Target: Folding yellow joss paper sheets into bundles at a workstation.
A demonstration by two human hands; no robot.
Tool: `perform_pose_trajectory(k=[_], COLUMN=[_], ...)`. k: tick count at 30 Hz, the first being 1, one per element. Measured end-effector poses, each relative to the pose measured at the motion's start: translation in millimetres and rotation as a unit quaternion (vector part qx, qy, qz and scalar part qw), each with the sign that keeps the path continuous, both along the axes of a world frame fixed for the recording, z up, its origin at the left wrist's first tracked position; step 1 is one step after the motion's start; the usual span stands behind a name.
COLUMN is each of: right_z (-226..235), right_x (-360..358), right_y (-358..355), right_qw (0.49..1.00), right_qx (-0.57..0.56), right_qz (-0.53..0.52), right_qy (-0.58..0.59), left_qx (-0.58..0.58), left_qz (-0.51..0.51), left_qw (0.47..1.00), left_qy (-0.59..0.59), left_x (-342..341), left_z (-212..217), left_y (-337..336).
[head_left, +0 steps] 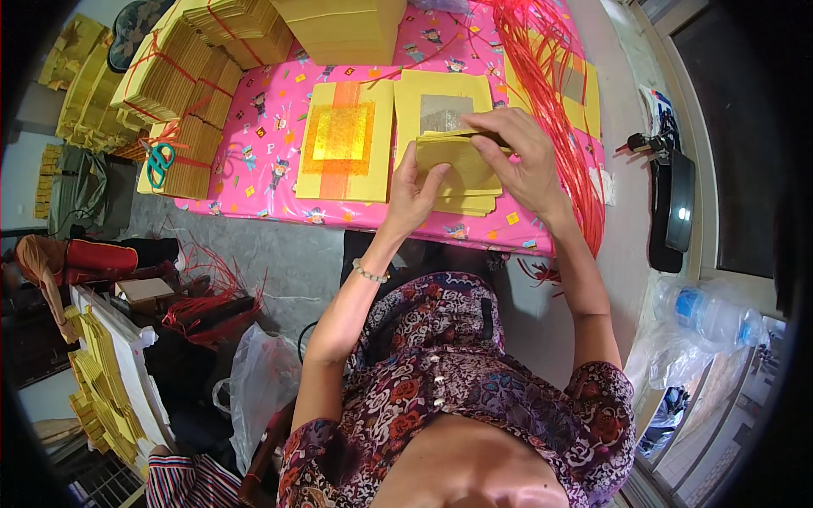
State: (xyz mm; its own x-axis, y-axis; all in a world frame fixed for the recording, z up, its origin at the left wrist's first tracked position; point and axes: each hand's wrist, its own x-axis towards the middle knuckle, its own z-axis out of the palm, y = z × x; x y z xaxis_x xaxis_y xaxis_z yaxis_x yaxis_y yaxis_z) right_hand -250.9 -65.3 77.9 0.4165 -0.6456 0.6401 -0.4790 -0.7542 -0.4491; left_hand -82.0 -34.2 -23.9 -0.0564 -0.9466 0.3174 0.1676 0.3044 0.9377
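A small stack of yellow paper sheets (456,161) is tilted up over the pink table. My left hand (413,193) grips its left side, thumb on the near face. At the upper right edge, my right hand (523,161) has its thumb and fingers around the sheets. Beneath and behind lies another yellow paper pile (411,91) with a silver-grey square on top, partly covered by the stack and my hands. Just left of it rests a yellow paper stack (309,173) with a shiny gold square and an orange band.
Tied yellow paper bundles (174,80) and a tall yellow stack (343,30) stand at the back of the pink tablecloth (262,110). Green-handled scissors (159,165) hang by the bundles. Red strings (563,127) drape over the right edge. At the lower left another person's striped sleeve (195,483) shows.
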Motion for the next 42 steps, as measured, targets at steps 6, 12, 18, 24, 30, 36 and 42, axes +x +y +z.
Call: perform_pose_trajectory(k=[6,12,18,24,30,36,42], right_z=[-1.6,-7.0,-46.4,-54.4,-53.2,-53.2,-52.6], right_x=[2.2,1.2,-6.6,-3.2,0.0,3.2,3.6], right_y=[-0.7,-5.7,-5.2,-2.9,0.1,3.5,6.1], right_qw=[0.986,0.983,0.894,0.841,0.810,0.808,0.813], right_qx=[0.149,0.140,0.333,0.448,0.478,0.477,0.475], right_qz=[0.001,-0.015,0.051,0.051,0.040,0.017,0.015], right_qy=[-0.079,-0.114,-0.294,-0.299,-0.338,-0.345,-0.336], left_qx=[-0.005,0.005,0.106,0.189,0.225,0.243,0.190], left_qz=[0.007,0.025,-0.023,-0.063,-0.060,-0.053,-0.037], left_qw=[1.000,1.000,0.993,0.975,0.967,0.963,0.978], left_qy=[-0.015,0.016,0.056,0.098,0.105,0.101,0.081], left_x=[-1.5,-2.9,5.1,-1.4,-4.6,-4.5,-5.5], left_z=[1.9,16.1,45.2,53.4,52.7,49.9,45.0], left_y=[-0.1,-6.5,-21.1,-24.9,-26.7,-26.7,-15.8])
